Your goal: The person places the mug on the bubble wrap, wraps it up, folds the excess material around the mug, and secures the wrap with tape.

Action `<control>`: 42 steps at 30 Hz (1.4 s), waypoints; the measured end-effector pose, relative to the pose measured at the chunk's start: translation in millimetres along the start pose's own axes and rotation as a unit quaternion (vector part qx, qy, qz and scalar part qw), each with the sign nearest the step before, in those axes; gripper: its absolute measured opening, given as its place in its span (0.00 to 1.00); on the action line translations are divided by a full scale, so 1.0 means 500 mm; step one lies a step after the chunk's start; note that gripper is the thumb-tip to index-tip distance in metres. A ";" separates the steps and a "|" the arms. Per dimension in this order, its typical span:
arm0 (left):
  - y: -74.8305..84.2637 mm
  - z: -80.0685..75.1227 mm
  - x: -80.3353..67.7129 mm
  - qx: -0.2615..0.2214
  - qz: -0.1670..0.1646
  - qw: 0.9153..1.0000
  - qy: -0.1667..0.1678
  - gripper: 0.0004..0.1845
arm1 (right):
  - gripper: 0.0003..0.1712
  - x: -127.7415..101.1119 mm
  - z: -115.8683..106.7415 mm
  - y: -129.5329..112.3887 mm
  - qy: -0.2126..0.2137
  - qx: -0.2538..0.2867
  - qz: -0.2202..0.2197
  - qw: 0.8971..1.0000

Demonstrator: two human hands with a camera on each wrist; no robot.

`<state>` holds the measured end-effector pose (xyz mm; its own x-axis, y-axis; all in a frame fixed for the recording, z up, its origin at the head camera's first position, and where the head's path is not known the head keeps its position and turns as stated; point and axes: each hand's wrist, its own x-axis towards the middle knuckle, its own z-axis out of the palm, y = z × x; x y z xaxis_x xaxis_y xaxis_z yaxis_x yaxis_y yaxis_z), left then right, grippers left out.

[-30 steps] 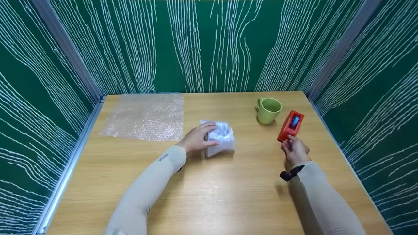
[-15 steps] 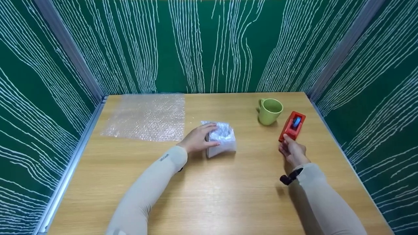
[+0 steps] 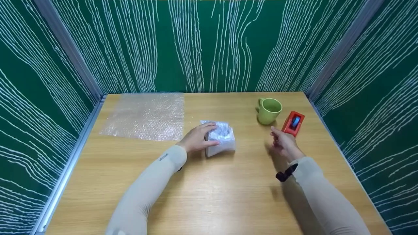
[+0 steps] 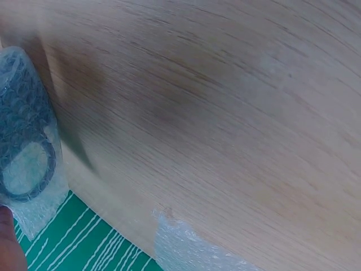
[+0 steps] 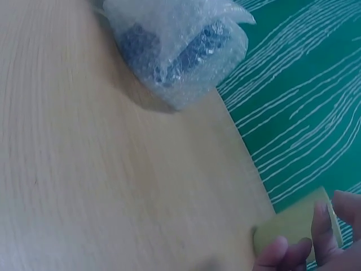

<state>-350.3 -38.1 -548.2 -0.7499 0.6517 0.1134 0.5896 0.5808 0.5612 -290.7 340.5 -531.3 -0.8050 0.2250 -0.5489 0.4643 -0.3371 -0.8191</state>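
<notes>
Taping step: left hand grips the bubble-wrapped bundle, right hand loose-fingered, apparently empty, right of the bundle beside the red tape dispenser; next probably needs tape brought to the bundle.

A light oak-coloured wooden table with fine brown grain sits inside dark green walls streaked with thin, wavy white lines (like wood grain drawn in chalk), framed by pale grey metal posts. On it lie a clear, silvery flat sheet of bubble wrap, a whitish translucent bubble-wrapped bundle with something dark blue-grey showing through, a lime-green ceramic mug, and a bright red plastic tape dispenser with a blue roll inside. Both arms wear plain beige sleeves; a black strap bands the right wrist.
</notes>
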 end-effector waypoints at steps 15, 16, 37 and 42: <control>0.000 -0.001 0.001 0.002 -0.003 1.000 -0.005 0.43 | 0.14 -0.008 0.075 -0.030 -0.066 -0.008 -0.042 0.997; 0.001 -0.001 0.001 0.002 -0.003 1.000 -0.005 0.43 | 0.14 -0.009 0.080 -0.032 -0.071 -0.010 -0.044 0.996; 0.005 -0.004 -0.002 0.010 -0.015 1.000 -0.004 0.43 | 0.12 -0.017 0.207 -0.046 -0.105 -0.053 -0.067 0.991; 0.003 -0.004 -0.002 0.007 -0.011 1.000 0.000 0.42 | 0.10 -0.019 0.233 -0.044 -0.107 -0.060 -0.065 0.990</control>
<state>-349.5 -38.7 -545.8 -0.7632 0.6382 0.1012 0.5770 0.6026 0.5513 -336.2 239.3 -488.4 -0.9150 0.0570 -0.3994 0.3809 -0.2044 -0.9018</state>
